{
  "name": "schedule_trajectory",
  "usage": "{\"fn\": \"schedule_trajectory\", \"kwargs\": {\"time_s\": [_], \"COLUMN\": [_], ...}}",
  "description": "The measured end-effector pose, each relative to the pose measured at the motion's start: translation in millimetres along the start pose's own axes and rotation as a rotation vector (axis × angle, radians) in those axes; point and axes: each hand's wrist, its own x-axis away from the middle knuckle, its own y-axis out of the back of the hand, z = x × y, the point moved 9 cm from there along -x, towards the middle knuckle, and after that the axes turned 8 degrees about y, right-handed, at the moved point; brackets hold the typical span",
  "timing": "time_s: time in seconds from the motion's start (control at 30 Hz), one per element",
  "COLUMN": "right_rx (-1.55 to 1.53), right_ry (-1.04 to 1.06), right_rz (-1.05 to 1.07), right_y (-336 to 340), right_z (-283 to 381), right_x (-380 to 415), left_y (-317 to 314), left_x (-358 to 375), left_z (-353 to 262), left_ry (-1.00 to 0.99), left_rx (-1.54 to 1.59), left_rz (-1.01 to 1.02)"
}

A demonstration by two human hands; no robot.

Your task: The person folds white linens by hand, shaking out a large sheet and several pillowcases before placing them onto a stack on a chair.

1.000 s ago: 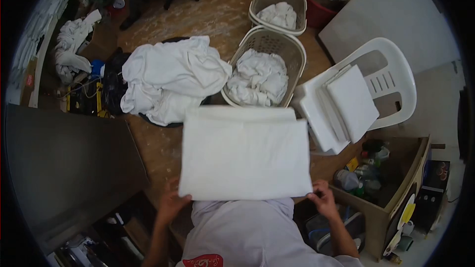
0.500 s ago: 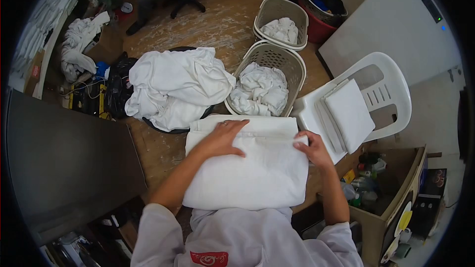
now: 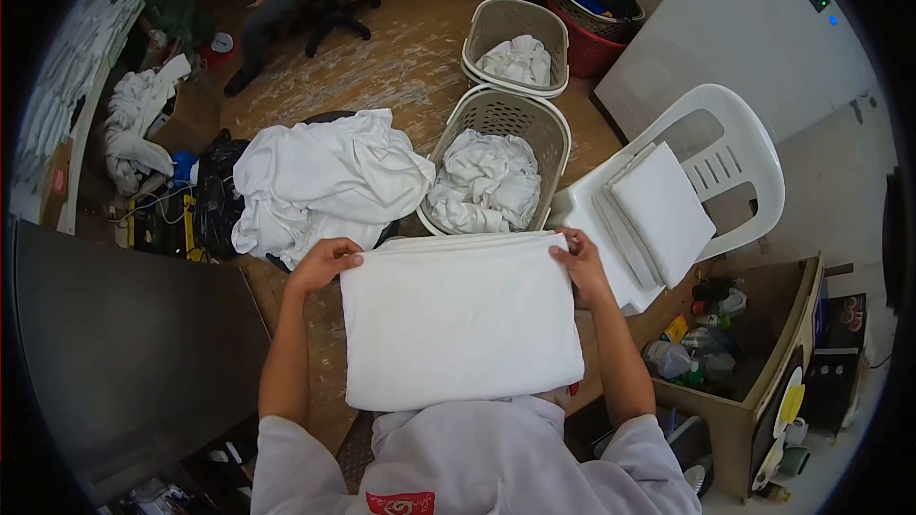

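A folded white cloth (image 3: 463,329) lies across my lap in a neat rectangle, its layered edge facing away from me. My left hand (image 3: 324,265) pinches its far left corner, thumb on top. At the far right corner, my right hand (image 3: 582,265) grips the edge between thumb and fingers. Just beyond the fold stands a beige laundry basket (image 3: 555,138) with crumpled white cloth (image 3: 491,176) in it. Left of that basket, a heap of loose white cloth (image 3: 329,172) spills over a dark round container.
To the right, a white plastic chair (image 3: 754,119) bears a stack of folded cloths (image 3: 663,215). A second beige basket (image 3: 477,29) and a red basket (image 3: 587,48) stand farther back. A box of bottles (image 3: 763,391) is at the lower right. Another person (image 3: 277,14) sits at the back left.
My left hand has moved from the top of the cloth to its far left corner. The far edge now lies straight and smooth, and the right hand stays at the right corner.
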Motion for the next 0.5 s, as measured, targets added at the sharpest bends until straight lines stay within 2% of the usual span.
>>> {"fn": "schedule_trajectory", "kwargs": {"time_s": [0.07, 0.13, 0.2, 0.23, 0.27, 0.3, 0.33, 0.37, 0.4, 0.47, 0.5], "right_rx": [-0.205, -0.220, 0.092, 0.256, 0.249, 0.260, 0.273, 0.274, 0.189, 0.100, -0.047], "right_ry": [0.060, 0.069, 0.014, 0.025, 0.027, -0.049, -0.128, -0.132, -0.168, -0.198, -0.133], "right_rz": [-0.045, -0.027, -0.070, -0.043, -0.043, -0.072, -0.101, -0.101, -0.025, 0.045, 0.063], "right_y": [5, 4, 12, 13, 12, 15, 20, 21, 13, 7, 5], "right_z": [16, 25, 11, -3, -15, -30, -45, -43, -35, -18, -5], "right_x": [3, 1, -8, -16, -20, -20, -18, -12, -4, 5, 8], "left_y": [10, 16, 9, 2, -2, -4, -7, -16, -25, -17, -7], "left_x": [9, 16, -8, -21, -32, -28, -27, -25, -23, -20, -17], "left_z": [-7, -30, -1, 24, 40, 40, 42, 57, 68, 58, 39], "left_ry": [0.007, -0.087, -0.075, -0.004, 0.063, 0.029, 0.029, 0.160, 0.286, 0.273, 0.141], "left_rx": [0.064, 0.114, 0.134, 0.044, -0.051, -0.092, -0.096, 0.097, 0.292, 0.280, 0.295], "left_rz": [-0.059, -0.167, -0.188, -0.173, -0.156, -0.269, -0.267, -0.186, -0.105, -0.091, -0.156]}}
